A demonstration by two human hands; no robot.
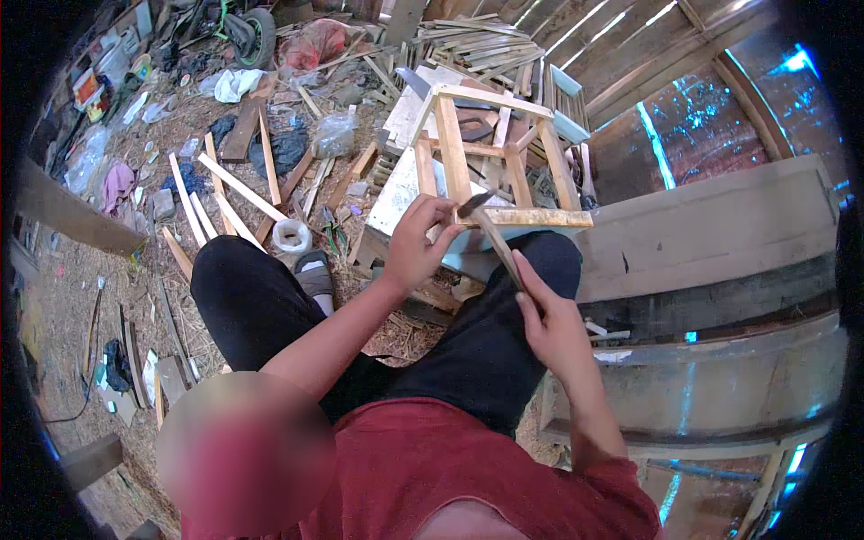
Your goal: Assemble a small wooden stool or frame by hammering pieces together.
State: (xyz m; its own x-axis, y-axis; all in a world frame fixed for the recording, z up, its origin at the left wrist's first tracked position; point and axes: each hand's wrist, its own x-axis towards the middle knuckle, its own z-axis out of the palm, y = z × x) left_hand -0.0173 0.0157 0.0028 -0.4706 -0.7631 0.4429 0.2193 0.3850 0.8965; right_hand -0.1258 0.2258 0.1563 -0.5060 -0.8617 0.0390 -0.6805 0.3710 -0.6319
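Observation:
My right hand [549, 319] is wrapped round the wooden handle of a hammer [499, 245]. Its dark metal head rests at or just over the near left corner of a wooden frame [531, 217], built of pale battens like a small stool. At that same corner my left hand [418, 241] is closed, fingers above and thumb below the batten's end. Whether a nail sits between those fingertips is too small to tell. The frame leans in front of my knees, its legs pointing away from me.
A handsaw [414, 83] lies behind the frame near a pile of thin battens [477, 45]. Loose wood strips [238, 187], a roll of white tape [291, 236] and pliers [336, 236] are on the littered ground at left. Wide boards [702, 229] stand at right.

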